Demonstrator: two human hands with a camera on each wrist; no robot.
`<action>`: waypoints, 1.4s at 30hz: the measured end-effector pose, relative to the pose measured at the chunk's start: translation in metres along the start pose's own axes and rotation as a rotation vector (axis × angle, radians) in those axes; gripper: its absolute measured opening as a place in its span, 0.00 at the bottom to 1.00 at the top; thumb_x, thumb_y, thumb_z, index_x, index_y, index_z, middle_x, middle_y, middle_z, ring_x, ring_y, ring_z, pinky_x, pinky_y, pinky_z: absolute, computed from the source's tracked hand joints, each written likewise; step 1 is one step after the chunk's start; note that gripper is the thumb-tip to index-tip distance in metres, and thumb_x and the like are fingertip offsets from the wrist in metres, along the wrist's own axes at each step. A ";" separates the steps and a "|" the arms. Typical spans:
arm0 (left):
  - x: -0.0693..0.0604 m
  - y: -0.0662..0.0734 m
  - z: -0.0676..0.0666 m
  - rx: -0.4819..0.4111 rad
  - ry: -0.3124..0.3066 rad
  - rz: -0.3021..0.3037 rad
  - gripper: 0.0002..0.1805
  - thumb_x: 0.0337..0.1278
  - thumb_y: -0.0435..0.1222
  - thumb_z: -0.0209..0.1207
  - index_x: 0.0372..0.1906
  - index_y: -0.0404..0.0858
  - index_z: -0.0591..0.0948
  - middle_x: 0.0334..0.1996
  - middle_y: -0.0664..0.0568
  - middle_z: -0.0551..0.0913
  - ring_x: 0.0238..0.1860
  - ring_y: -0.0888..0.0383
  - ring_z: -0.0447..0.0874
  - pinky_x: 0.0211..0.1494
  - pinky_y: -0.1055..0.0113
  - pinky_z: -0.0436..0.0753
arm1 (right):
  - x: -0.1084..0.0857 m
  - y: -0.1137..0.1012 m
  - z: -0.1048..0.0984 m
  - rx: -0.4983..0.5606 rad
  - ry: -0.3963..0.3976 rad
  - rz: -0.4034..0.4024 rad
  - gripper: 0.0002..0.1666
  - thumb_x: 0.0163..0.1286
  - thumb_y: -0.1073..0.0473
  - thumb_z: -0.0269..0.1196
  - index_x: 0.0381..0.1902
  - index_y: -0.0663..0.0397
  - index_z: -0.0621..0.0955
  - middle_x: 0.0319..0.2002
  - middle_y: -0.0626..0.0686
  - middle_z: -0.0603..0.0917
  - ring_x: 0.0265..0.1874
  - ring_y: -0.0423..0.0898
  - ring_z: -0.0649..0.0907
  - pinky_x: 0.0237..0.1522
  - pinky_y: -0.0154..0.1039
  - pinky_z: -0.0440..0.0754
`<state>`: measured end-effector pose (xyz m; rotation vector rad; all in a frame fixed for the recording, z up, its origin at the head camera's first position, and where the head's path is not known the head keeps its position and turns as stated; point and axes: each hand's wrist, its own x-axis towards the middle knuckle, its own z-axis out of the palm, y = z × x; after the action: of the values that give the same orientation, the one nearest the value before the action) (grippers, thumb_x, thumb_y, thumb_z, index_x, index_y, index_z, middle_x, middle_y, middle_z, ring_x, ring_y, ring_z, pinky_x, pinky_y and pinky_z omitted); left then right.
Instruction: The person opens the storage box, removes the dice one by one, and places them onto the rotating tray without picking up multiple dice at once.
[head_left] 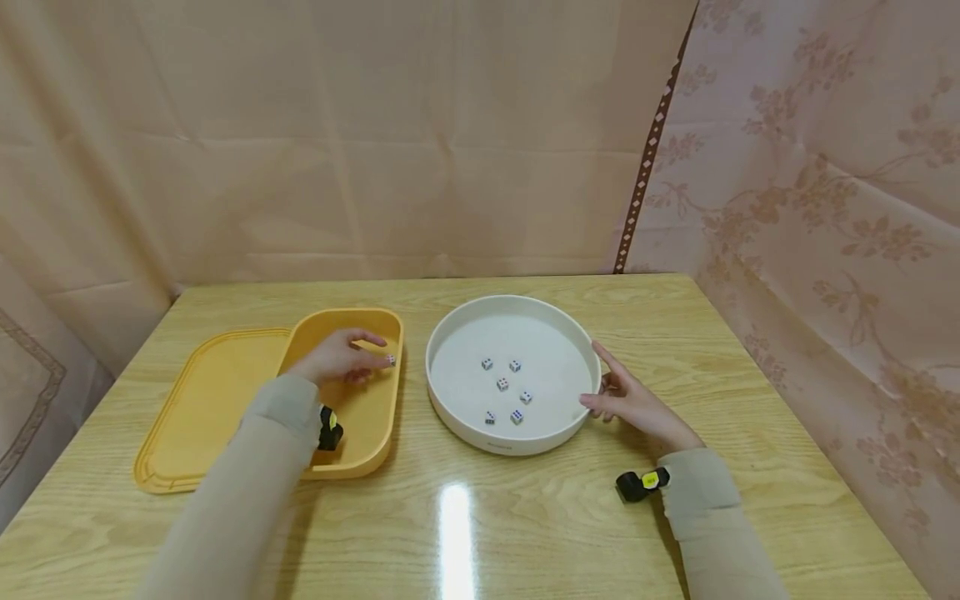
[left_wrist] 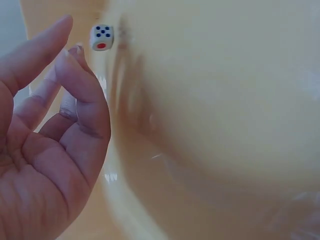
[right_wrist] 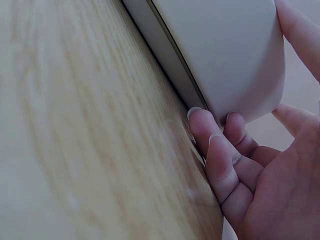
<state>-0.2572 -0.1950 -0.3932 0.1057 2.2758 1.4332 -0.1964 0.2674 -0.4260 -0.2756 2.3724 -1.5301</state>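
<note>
My left hand (head_left: 341,357) reaches into the yellow box (head_left: 363,467) with thumb and fingers spread apart. Just beyond its fingertips is a white die (left_wrist: 102,38), a small gap showing between them in the left wrist view. That die shows five blue dots and one red dot, near the box's inner wall. On the right side of a round white tray (head_left: 500,443), my right hand (head_left: 630,408) grips the wall, thumb at the rim and curled fingers low against the outside. Several dice (head_left: 502,384) lie scattered on the tray's floor.
A flat yellow lid (head_left: 213,400) lies on the wooden table (head_left: 555,533), partly under the left side of the box. Curtains (head_left: 450,150) hang behind the table and along its right side. Each wrist carries a small black camera.
</note>
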 end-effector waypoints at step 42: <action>0.007 -0.009 0.020 0.088 0.121 -0.016 0.17 0.61 0.34 0.65 0.50 0.28 0.78 0.23 0.59 0.77 0.22 0.67 0.75 0.28 0.76 0.78 | -0.001 -0.002 0.000 0.008 -0.006 -0.005 0.57 0.68 0.56 0.66 0.80 0.40 0.41 0.40 0.58 0.75 0.30 0.44 0.79 0.32 0.36 0.79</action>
<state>-0.2539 -0.1801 -0.4104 0.0289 2.4321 1.3649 -0.1954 0.2675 -0.4241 -0.2844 2.3628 -1.5386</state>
